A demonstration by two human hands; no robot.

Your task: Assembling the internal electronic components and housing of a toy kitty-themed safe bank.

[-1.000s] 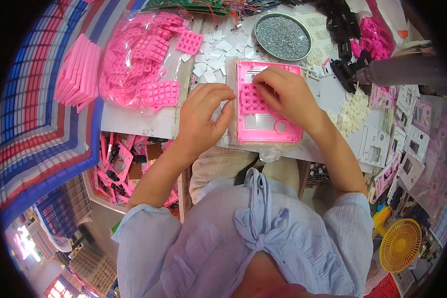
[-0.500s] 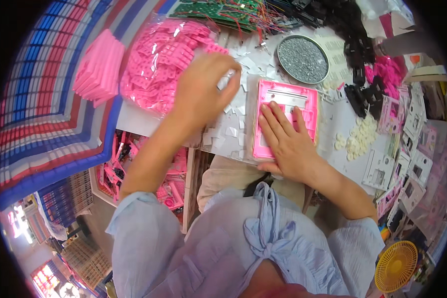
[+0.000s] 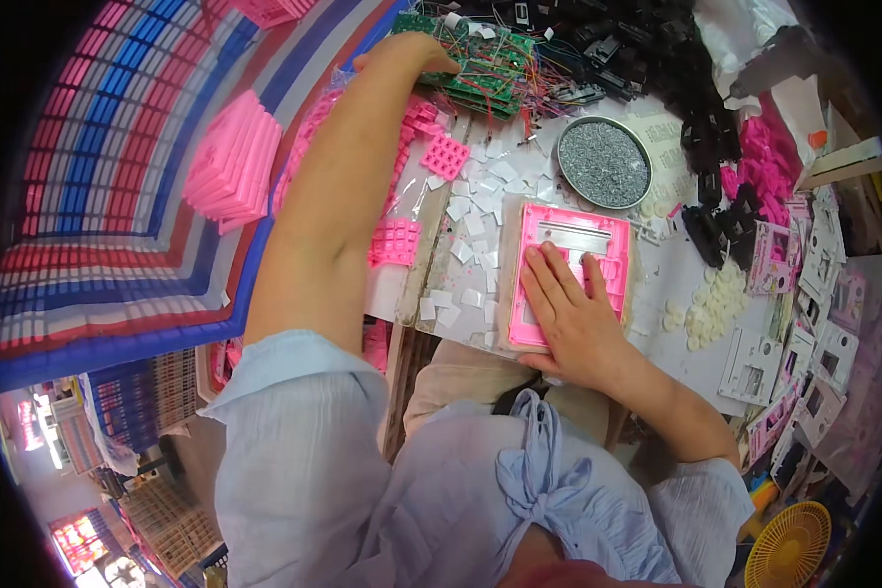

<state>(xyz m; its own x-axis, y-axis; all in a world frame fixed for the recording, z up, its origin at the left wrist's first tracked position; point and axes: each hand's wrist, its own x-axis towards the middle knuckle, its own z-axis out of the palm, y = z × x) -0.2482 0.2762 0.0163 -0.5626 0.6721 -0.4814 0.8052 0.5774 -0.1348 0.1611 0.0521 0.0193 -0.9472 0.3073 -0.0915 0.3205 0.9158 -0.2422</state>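
I see left hand (image 3: 414,49) at stacked green circuit boards (image 3: 485,83) | its grip I cannot tell | right hand (image 3: 580,328) splayed flat, unclenched, on pink plastic casing (image 3: 612,271)

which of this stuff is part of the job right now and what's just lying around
In use, judging by the hands:
- pink casing, under the right hand
- green circuit boards, at the left hand; grip unclear

Lying about, untouched (some perhaps parts too):
- pink keypad piece
- white squares
- small grey pieces
- cream discs
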